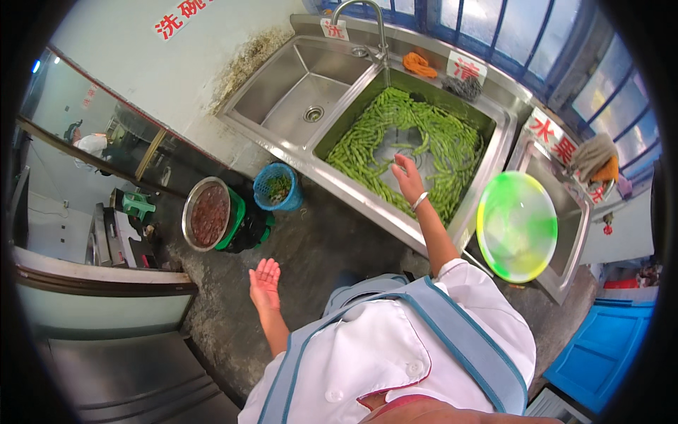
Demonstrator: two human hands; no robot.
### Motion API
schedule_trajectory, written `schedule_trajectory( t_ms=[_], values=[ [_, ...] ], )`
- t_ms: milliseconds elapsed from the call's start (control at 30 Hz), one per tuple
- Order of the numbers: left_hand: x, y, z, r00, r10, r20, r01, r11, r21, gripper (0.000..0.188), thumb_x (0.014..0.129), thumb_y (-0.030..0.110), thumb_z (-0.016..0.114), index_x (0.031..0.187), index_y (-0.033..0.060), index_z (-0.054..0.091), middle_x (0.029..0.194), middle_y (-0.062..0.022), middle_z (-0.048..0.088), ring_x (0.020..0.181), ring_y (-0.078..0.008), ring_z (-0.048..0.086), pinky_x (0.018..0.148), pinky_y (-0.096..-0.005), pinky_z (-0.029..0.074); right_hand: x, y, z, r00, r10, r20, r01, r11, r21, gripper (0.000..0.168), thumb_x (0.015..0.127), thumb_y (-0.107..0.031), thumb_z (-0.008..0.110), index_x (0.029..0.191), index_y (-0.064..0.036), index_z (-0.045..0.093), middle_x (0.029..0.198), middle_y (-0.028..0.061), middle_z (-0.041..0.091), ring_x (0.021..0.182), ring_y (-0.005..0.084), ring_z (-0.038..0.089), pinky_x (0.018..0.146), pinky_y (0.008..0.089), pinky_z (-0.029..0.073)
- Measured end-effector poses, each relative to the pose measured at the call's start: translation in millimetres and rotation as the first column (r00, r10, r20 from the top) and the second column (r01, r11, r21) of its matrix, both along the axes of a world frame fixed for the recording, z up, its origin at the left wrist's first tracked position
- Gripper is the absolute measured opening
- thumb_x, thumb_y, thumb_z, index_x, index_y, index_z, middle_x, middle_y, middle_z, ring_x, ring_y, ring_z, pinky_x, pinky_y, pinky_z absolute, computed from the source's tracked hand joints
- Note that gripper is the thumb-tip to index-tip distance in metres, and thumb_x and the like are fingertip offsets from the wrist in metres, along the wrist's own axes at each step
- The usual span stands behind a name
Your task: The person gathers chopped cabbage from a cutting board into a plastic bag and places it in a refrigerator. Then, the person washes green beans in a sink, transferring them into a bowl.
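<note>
Many green bean pods float in water in the middle basin of a stainless steel sink, gathered in a ring around a bare patch. Over that basin, near its front, is my right hand, with a bracelet at the wrist; it holds nothing and its fingers are apart. My left hand hangs over the floor, palm up and bare. A curved metal faucet stands behind the basins, with a thin stream under its spout. A green and white plastic basin rests at the right, over the small sink.
On the left are an empty sink basin, a blue mesh basket with green scraps and a steel bowl of reddish contents beside a green container. An orange cloth and a grey scrubber lie on the back ledge.
</note>
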State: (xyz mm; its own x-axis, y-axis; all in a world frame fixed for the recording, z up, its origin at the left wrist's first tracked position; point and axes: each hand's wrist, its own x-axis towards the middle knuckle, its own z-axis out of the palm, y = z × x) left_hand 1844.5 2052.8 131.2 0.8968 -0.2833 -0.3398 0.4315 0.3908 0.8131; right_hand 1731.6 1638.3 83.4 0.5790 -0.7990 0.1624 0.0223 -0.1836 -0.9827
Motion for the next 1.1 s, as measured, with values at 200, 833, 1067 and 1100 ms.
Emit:
schedule_trajectory(
  t_ms=[200,833,1067,1100],
  values=[
    [157,-99,13,0.989,-0.149,-0.017,0.129,0.904,-0.408,0.053,0.090,0.031,0.036,0.123,-0.0090,0.028,0.126,-0.0223,0.034,0.118,-0.0302,0.035,0.100,-0.0388,0.029,122,-122,-6,0.990,-0.119,-0.070,0.107,0.983,-0.148,0.039,0.081,-0.020,0.054,0.112,0.000,0.046,0.110,0.0146,0.047,0.101,0.0236,0.046,0.084,0.0308,0.038],
    [410,-576,-141,0.530,-0.611,-0.588,0.288,0.782,-0.553,0.051,0.090,0.030,0.028,0.126,-0.0053,0.025,0.132,-0.0188,0.028,0.122,-0.0299,0.028,0.101,-0.0407,0.025,394,-251,-8,0.776,-0.489,0.399,-0.316,0.245,0.916,0.031,0.086,-0.024,0.042,0.099,0.003,0.053,0.092,0.0117,0.057,0.095,0.0280,0.052,0.090,0.0439,0.038],
    [399,-636,-140,0.454,-0.629,-0.631,0.264,0.771,-0.579,0.048,0.090,0.028,0.026,0.125,-0.0046,0.028,0.132,-0.0183,0.029,0.122,-0.0301,0.029,0.100,-0.0416,0.026,408,-273,4,0.876,-0.442,0.195,0.138,0.616,0.776,0.020,0.083,-0.010,0.047,0.097,0.001,0.055,0.090,0.0109,0.057,0.086,0.0244,0.055,0.085,0.0334,0.041],
    [394,-639,-145,0.436,-0.630,-0.642,0.266,0.772,-0.577,0.048,0.090,0.028,0.026,0.125,-0.0045,0.029,0.131,-0.0186,0.029,0.121,-0.0300,0.029,0.100,-0.0419,0.026,400,-271,14,0.925,-0.380,0.012,0.309,0.768,0.562,0.019,0.082,-0.010,0.047,0.097,0.000,0.055,0.091,0.0100,0.057,0.086,0.0233,0.055,0.084,0.0313,0.041]
  ],
)
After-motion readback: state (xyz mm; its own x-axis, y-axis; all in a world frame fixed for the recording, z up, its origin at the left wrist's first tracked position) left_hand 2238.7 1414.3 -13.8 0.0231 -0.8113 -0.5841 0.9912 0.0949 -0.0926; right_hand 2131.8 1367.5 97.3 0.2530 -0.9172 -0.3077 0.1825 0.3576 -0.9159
